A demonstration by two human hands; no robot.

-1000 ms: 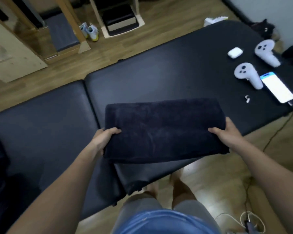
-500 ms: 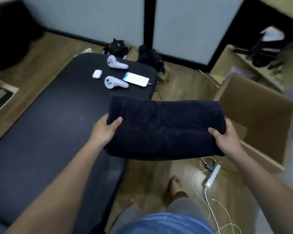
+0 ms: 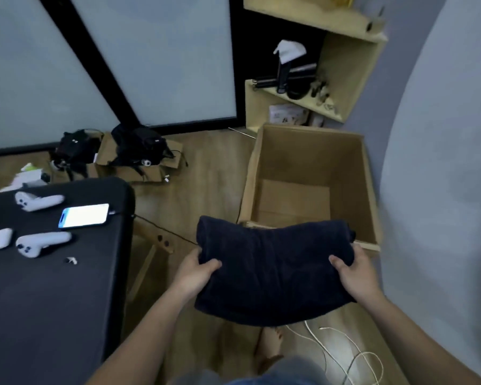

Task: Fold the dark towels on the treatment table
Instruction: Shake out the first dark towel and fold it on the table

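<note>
View from a head-worn camera, looking down at a person's two bare arms. A dark towel (image 3: 272, 270), already folded into a thick, compact rectangle, was held in the air between both hands, off the bench and above the wooden floor. The left hand (image 3: 195, 273) gripped its left end and the right hand (image 3: 353, 273) its right end, each with the thumb on top and the fingers tucked out of sight beneath. Just beyond the towel stood an open cardboard box (image 3: 311, 162), which looked like the likely place to put it. To the left, one end of the black padded bench (image 3: 53, 301) carried a lit phone (image 3: 84, 215), two white controllers (image 3: 38, 201) and a small white case (image 3: 1, 238). Folding of this towel appeared finished, with only stowing left. Whether more towels waited could not be told, since little of the bench showed.
</note>
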